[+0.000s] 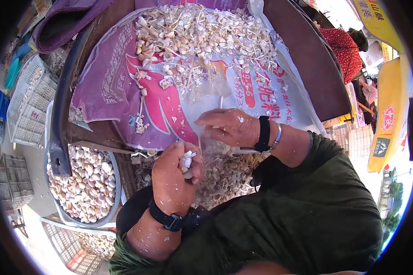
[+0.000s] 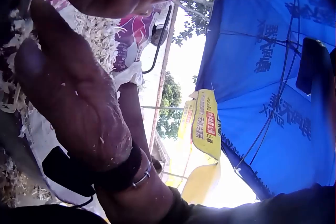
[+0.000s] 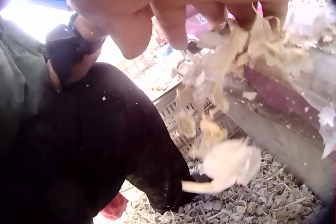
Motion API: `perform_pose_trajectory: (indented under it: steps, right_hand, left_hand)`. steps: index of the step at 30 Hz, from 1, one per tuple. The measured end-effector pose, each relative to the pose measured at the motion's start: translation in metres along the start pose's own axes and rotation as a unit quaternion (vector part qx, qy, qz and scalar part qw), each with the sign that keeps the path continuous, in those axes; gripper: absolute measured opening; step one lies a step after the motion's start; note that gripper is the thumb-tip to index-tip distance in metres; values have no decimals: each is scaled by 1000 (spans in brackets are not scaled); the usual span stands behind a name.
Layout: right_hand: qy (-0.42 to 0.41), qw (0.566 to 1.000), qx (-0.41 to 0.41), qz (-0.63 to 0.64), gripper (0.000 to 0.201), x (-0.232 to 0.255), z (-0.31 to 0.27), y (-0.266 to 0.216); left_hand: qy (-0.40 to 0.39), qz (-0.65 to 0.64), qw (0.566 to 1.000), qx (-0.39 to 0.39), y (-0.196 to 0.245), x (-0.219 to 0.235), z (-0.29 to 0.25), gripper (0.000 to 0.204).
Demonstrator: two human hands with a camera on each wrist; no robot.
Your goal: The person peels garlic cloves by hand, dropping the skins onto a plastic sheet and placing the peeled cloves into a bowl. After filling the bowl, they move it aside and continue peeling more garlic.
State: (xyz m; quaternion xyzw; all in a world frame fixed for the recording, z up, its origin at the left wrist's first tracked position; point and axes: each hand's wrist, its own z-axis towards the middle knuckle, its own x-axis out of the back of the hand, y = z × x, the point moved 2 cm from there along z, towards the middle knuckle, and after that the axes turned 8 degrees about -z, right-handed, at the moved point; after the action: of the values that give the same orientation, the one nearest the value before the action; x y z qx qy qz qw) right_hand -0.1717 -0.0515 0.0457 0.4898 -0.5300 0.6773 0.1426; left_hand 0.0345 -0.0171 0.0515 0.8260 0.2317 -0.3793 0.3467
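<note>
In the head view, my left hand (image 1: 174, 176) curls its fingers round garlic (image 1: 187, 160) with loose white skin on it. Just right of it, my right hand (image 1: 234, 128) is held with its fingers stretched out and nothing gripped. Blurred skins and a pale garlic piece with a stalk (image 3: 231, 163) hang in the air under my right hand (image 3: 178, 3) in the right wrist view. Beyond both hands, a heap of garlic cloves and skins (image 1: 206, 34) lies on a printed purple and white sack (image 1: 110, 87).
A round tub of cloves (image 1: 82, 183) stands at the lower left, near white crates (image 1: 32, 110). Dry skins (image 1: 229, 176) lie below the hands. The dark handle (image 1: 62, 114) rises at the left edge. A person in red (image 1: 344, 52) is at the upper right.
</note>
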Motion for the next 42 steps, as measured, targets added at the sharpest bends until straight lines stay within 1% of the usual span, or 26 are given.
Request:
perform_pose_trajectory:
  steps: [4, 6, 8, 10, 11, 12, 14, 16, 17, 20, 21, 22, 23, 24, 27, 28, 30, 31, 32, 34, 35, 36, 38, 39, 41, 42]
  right_hand:
    - [188, 969, -44, -151, 43, 51, 73, 95]
    - [237, 934, -84, -253, 44, 73, 115, 149]
    - [105, 919, -129, -359, 45, 100, 153, 184]
    - [45, 880, -172, -440, 45, 116, 182, 193]
    - [59, 896, -171, -406, 53, 120, 192, 200]
    - [175, 913, -262, -259, 68, 117, 210, 230]
    - [102, 924, -222, -295, 88, 116, 215, 211]
    - [85, 919, -230, -307, 92, 107, 236, 239]
    - [71, 914, -236, -322, 95, 105, 243, 237]
    - [36, 917, -260, -302, 98, 97, 228, 200]
    - [-9, 924, -199, -326, 74, 87, 234, 226]
    - [-21, 926, -152, -345, 74, 82, 227, 207]
    - [-27, 926, -178, -331, 72, 81, 210, 191]
    - [-34, 927, -202, -316, 71, 80, 183, 137]
    - [-12, 943, -147, -298, 68, 60, 149, 126]
    - [24, 940, -138, -310, 68, 49, 138, 130]
    - [25, 949, -118, -291, 67, 41, 115, 121]
    - [33, 953, -122, -274, 53, 39, 103, 112]
    - [30, 953, -127, -272, 53, 34, 94, 120]
    - [48, 973, -47, -220, 46, 23, 78, 149]
    - [83, 984, 7, -158, 34, 30, 67, 155]
    - [140, 983, -1, -115, 29, 31, 58, 174]
    - [209, 964, -147, 77, 25, 32, 34, 188]
    - [212, 963, -149, 79, 25, 37, 22, 192]
    - [225, 938, -261, -18, 26, 52, 1, 198]
    - [225, 937, -265, -16, 26, 55, -7, 201]
  left_hand:
    - [28, 7, 1000, 9, -2, -7, 5, 32]
    - [48, -4, 998, 34, -1, -10, 6, 28]
    - [37, -42, 997, 54, 0, -5, 9, 25]
    - [71, -11, 996, 48, 2, -8, 9, 30]
    - [91, -3, 995, 50, 4, -9, 8, 31]
    - [100, -3, 994, 50, 5, -6, 7, 31]
    - [21, -49, 997, 50, 5, -1, 4, 28]
    - [28, -55, 996, 64, 1, 5, 3, 28]
    - [36, -50, 997, 54, 1, 4, 3, 28]
    - [66, -13, 997, 43, -1, -8, 7, 27]
    - [93, 17, 995, 42, -1, -12, 9, 28]
    - [87, 19, 995, 42, -3, -12, 11, 28]
    - [86, 14, 995, 41, -7, -10, 14, 27]
    - [86, 9, 995, 39, -10, -10, 15, 27]
    - [63, 43, 996, 36, -17, -13, 18, 27]
    - [51, 59, 996, 31, -20, -13, 20, 27]
    - [46, 64, 996, 30, -28, -12, 25, 27]
    - [36, 65, 997, 24, -32, -10, 29, 27]
    - [27, 65, 997, 22, -36, -9, 31, 27]
    - [34, 82, 996, 29, -40, -10, 35, 25]
    - [25, 85, 996, 22, -41, -9, 37, 25]
    - [13, 90, 996, 11, -42, -10, 41, 24]
    - [14, 89, 996, 15, -46, -10, 43, 22]
    - [21, 98, 995, 19, -47, -9, 46, 21]
    - [30, 108, 993, 25, -50, -6, 52, 20]
    - [23, 98, 995, 28, -51, -5, 56, 20]
